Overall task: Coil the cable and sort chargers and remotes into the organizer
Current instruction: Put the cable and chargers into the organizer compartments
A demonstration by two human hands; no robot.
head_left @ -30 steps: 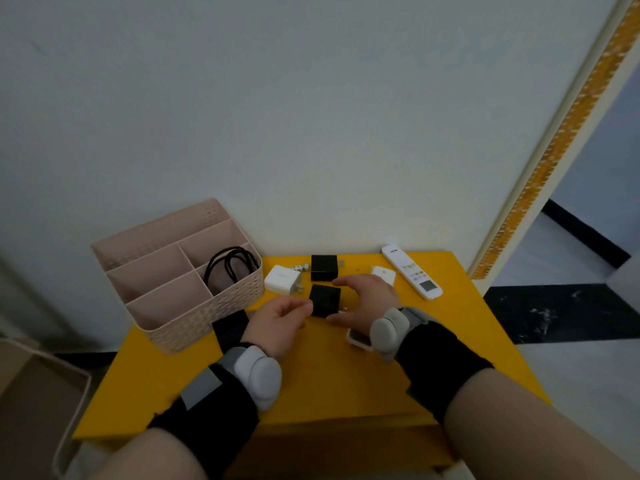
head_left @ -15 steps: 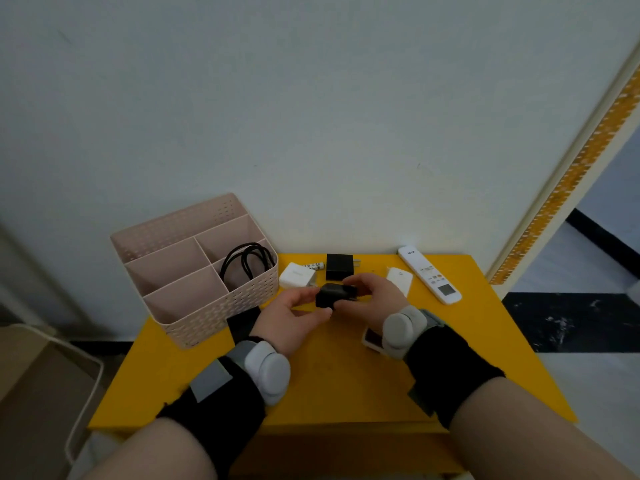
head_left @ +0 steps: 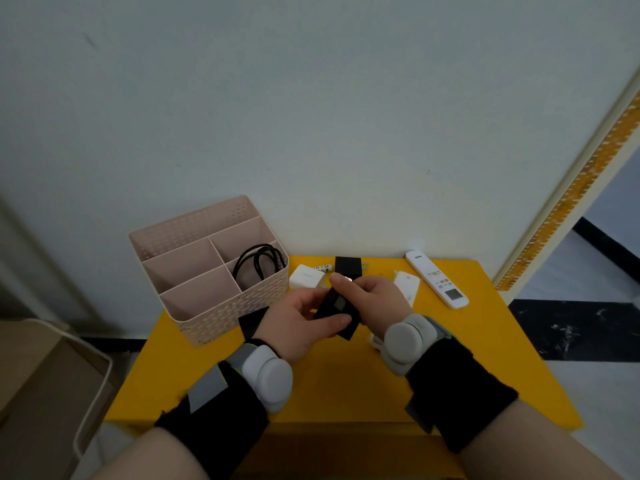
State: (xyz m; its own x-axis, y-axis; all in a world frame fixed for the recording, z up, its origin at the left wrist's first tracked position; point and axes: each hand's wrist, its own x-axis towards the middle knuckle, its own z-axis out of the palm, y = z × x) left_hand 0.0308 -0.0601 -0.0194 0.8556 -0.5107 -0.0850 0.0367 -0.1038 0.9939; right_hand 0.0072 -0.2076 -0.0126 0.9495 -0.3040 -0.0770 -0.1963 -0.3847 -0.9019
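Observation:
Both hands hold one black charger [head_left: 337,308] lifted above the yellow table [head_left: 346,386]. My left hand [head_left: 299,323] grips its lower left side with thumb and fingers. My right hand [head_left: 372,303] pinches its top and right side. A pink organizer [head_left: 207,271] stands at the table's back left, with a coiled black cable [head_left: 259,265] in its right front compartment. Behind the hands lie a white charger [head_left: 306,277], a second black charger [head_left: 348,266], a small white remote [head_left: 407,285] and a long white remote [head_left: 436,278].
A small white cylinder [head_left: 322,269] lies between the white and black chargers. A flat black item [head_left: 251,322] lies by the organizer's front corner, partly hidden by my left hand. A white object [head_left: 375,341] peeks out under my right wrist. A cardboard box [head_left: 41,393] stands on the floor at left.
The black charger was lifted off the table by both hands and turned; it is now tilted and nearer to me. The camera view shifted slightly left.

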